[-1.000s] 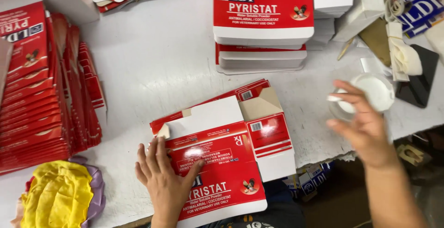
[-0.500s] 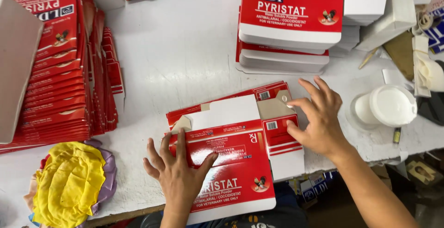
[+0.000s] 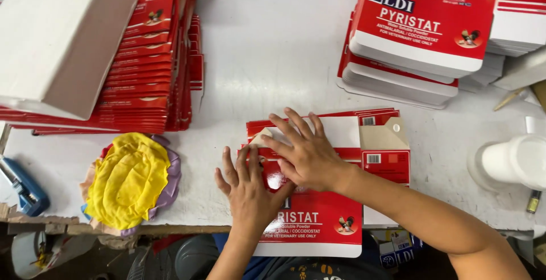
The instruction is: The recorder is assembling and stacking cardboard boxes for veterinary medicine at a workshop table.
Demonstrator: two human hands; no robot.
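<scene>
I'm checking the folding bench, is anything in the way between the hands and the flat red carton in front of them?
Nothing visible is. The left hand and the right hand both lie flat on the red carton, touching it directly. The yellow cloth sits off to the left and the white tub off to the right, both apart from it.

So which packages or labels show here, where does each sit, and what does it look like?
Flat carton: front centre, under both hands; red and white, small bird picture.
Left stack: flattened red cartons, fanned, by the left edge.
Right stack: red-and-white carton blanks, back right.
White box: plain, on the left stack.
Barcode labels: small white patches on the carton's right flap.
Left hand and right hand press the carton.
</scene>
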